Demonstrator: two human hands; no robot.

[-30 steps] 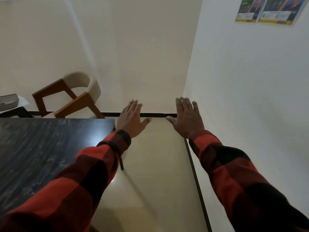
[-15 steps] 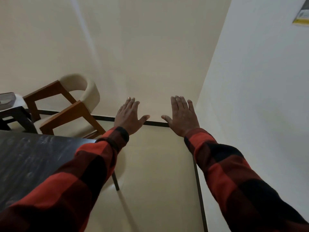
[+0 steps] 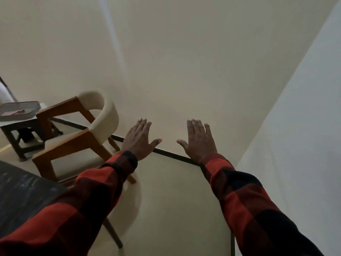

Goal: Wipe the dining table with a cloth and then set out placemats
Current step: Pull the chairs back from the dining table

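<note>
The dark marbled dining table (image 3: 24,196) shows only its corner at the lower left. My left hand (image 3: 138,139) and my right hand (image 3: 199,139) are both stretched out in front of me, palms down, fingers spread, holding nothing. They hover over the beige floor beyond the table's corner, near the wall's dark skirting strip. Both arms wear red and black checked sleeves. No cloth and no placemats are visible.
A wooden chair (image 3: 83,137) with a cream seat and back stands just beyond the table corner. Behind it a dark stool (image 3: 20,130) carries a flat grey object (image 3: 18,110). A white wall (image 3: 295,126) rises on the right.
The view has swung to the right and tilted, so less of the table shows and the chair sits closer to centre. Both hands stay outstretched and spread.
</note>
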